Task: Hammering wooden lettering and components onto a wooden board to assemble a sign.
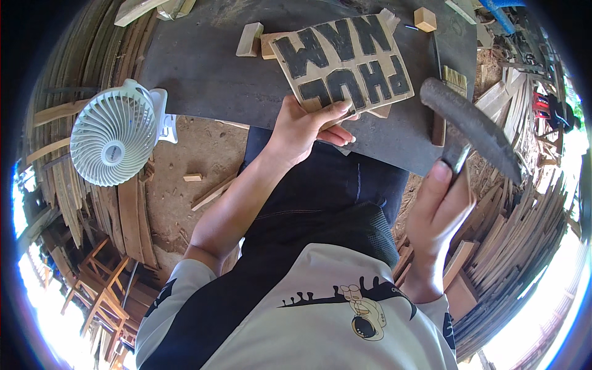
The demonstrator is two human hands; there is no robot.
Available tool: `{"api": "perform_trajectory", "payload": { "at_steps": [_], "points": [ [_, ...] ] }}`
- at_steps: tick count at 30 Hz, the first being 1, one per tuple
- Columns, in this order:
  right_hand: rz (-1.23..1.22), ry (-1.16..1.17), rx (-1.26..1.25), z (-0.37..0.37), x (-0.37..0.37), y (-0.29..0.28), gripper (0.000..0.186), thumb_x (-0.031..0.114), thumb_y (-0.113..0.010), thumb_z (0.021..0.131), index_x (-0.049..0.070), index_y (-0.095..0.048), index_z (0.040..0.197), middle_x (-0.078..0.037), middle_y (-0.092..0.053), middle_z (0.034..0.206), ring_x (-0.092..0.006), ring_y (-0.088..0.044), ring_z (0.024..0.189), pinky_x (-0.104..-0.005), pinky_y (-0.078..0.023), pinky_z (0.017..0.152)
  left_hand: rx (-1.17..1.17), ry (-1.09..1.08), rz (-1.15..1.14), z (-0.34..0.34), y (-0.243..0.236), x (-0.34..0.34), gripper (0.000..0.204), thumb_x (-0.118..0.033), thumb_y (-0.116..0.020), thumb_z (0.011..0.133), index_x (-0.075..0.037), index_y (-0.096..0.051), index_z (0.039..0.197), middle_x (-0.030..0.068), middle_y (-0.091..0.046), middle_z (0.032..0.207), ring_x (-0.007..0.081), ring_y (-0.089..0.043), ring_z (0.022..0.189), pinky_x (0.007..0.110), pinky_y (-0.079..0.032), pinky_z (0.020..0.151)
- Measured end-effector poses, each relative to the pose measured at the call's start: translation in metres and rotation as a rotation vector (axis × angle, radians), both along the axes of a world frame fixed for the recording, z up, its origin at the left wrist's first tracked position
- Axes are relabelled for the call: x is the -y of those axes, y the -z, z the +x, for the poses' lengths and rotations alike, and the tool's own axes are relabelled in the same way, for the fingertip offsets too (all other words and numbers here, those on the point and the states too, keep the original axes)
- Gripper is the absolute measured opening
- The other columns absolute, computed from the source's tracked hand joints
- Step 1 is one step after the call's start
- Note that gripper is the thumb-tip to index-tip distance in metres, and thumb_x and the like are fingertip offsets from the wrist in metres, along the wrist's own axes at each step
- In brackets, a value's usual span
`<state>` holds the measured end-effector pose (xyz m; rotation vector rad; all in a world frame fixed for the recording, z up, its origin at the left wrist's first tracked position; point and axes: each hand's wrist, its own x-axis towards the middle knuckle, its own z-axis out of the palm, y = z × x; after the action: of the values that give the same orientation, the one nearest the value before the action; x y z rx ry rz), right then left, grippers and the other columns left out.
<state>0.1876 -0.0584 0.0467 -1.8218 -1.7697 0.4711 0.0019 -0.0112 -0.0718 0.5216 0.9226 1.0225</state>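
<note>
My left hand (302, 129) grips a flat wooden board (370, 58) by its near edge, thumb on top and fingers underneath. Bold black letters cover the board's upper face, and it is tilted over the dark tabletop (203, 80). Raised at the right of the table, my right hand (441, 203) is closed around the handle of a hammer (472, 123) with a long, dark, slightly curved head. The hammer head is apart from the board. Part of a wood block (267, 46) shows from behind the board's left corner.
A white fan (114, 135) stands at the table's left edge. Small wood blocks (250, 40) (425, 20) lie at the far side. A brush (454, 80) rests by the right edge. Stacked planks (512, 265) flank both sides, and a wooden chair (98, 290) is at lower left.
</note>
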Motion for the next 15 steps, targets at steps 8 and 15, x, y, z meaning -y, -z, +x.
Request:
{"api": "perform_trajectory", "payload": {
  "at_steps": [8,15],
  "points": [
    [-0.133,-0.07,0.1,0.002,-0.006,0.031,0.027,0.023,-0.055,0.1,0.001,-0.051,0.084,-0.021,-0.057,0.057,-0.0418,-0.062,0.055,-0.0448,-0.044,0.045,0.007,-0.032,-0.002,0.001,0.005,0.001,0.027,-0.017,-0.071,0.089,0.003,-0.066,0.108,0.0199,-0.072,0.092,0.0188,-0.071,0.059,0.027,-0.06,0.052],
    [-0.098,-0.132,0.266,-0.006,0.005,0.069,0.034,0.03,-0.055,0.1,-0.001,-0.052,0.088,-0.02,-0.055,0.055,-0.0445,-0.06,0.052,-0.0464,-0.046,0.046,0.027,0.009,0.003,0.002,0.006,-0.003,0.032,-0.017,-0.073,0.087,0.003,-0.065,0.11,0.0199,-0.072,0.093,0.0195,-0.07,0.058,0.028,-0.059,0.049]
  ]
}}
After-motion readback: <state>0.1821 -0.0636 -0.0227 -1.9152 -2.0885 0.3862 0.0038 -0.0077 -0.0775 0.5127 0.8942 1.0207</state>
